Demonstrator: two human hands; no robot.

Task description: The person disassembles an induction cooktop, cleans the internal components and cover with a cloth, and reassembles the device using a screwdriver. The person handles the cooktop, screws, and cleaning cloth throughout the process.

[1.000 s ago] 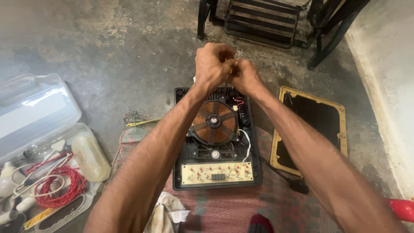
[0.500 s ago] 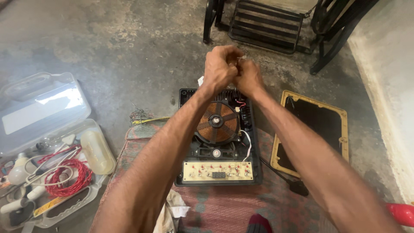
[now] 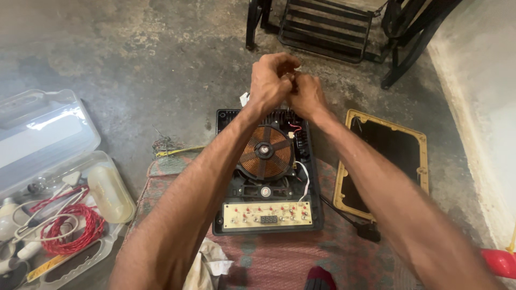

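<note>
Hands (image 3: 290, 86) meet above opened cooktop (image 3: 267, 172) on concrete floor (image 3: 134, 64).

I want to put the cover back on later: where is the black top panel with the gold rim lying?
In the head view, the black top panel lies flat on the floor, right of the opened cooktop, under the right forearm.
</note>
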